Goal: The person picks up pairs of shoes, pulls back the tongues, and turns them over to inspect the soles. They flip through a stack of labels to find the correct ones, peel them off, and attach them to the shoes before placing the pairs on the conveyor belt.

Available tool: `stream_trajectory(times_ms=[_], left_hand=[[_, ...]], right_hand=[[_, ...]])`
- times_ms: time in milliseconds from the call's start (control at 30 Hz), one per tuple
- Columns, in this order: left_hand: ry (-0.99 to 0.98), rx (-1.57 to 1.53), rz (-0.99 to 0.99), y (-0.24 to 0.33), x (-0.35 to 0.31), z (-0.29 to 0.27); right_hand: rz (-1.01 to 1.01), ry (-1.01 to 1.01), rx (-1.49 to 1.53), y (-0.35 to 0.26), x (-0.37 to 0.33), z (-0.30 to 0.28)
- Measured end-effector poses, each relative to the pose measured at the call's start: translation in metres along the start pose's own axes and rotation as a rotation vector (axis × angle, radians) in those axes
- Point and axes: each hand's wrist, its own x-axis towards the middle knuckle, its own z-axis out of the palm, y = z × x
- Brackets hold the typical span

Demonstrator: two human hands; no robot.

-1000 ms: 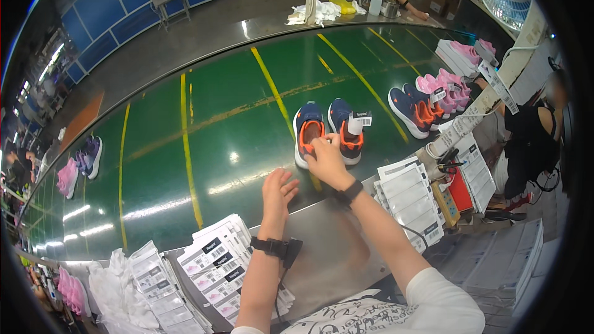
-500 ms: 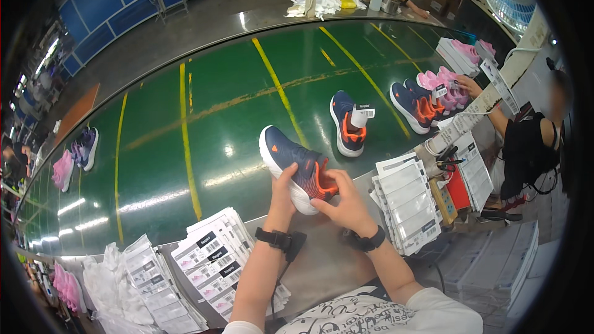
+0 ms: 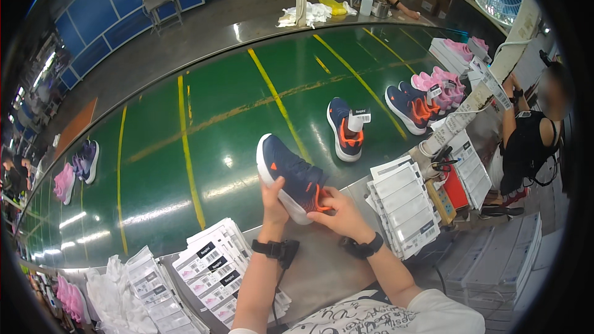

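Between my hands, over the near edge of the green table, is a navy sneaker [image 3: 289, 167] with a white sole and orange collar lining. My left hand [image 3: 274, 201] grips it along the sole and side. At the heel end, my right hand [image 3: 340, 213] pinches the orange collar, its fingertips partly inside the opening. A matching navy shoe [image 3: 342, 131] stands just beyond on the green surface, with a white label tag [image 3: 359, 115] sticking out of its opening.
Stacks of printed label sheets [image 3: 213, 266] and blank-looking label strips [image 3: 405, 207] lie along the near edge. More navy shoes [image 3: 408, 108] and pink shoes [image 3: 438, 83] stand at the right, beside a white post [image 3: 489, 96]. Purple shoes [image 3: 88, 161] stand far left. A person [image 3: 532, 136] sits at the right.
The sneaker in my hands sits slightly lower in view, and my right fingers have shifted at its collar. The person at right has drawn an arm back from the pink shoes.
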Motion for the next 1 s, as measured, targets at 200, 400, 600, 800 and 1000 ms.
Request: stream_trajectory(times_ms=[200,400,600,800,1000], left_hand=[[0.047,-0.072,-0.042,0.038,-0.004,-0.001],[-0.05,0.462,0.135,0.103,-0.041,0.057],[-0.112,0.605,0.323,0.122,-0.075,0.088],[-0.192,0.687,0.486,0.126,-0.088,0.084],[-0.225,0.648,0.578,0.127,-0.097,0.083]], right_hand=[[-0.183,0.044,-0.062,-0.009,-0.016,-0.001],[-0.412,0.176,-0.393,-0.044,-0.027,-0.035],[-0.567,0.275,-0.53,-0.051,-0.035,-0.053],[-0.602,0.351,-0.552,-0.052,-0.046,-0.051],[-0.557,0.365,-0.533,-0.06,-0.052,-0.048]])
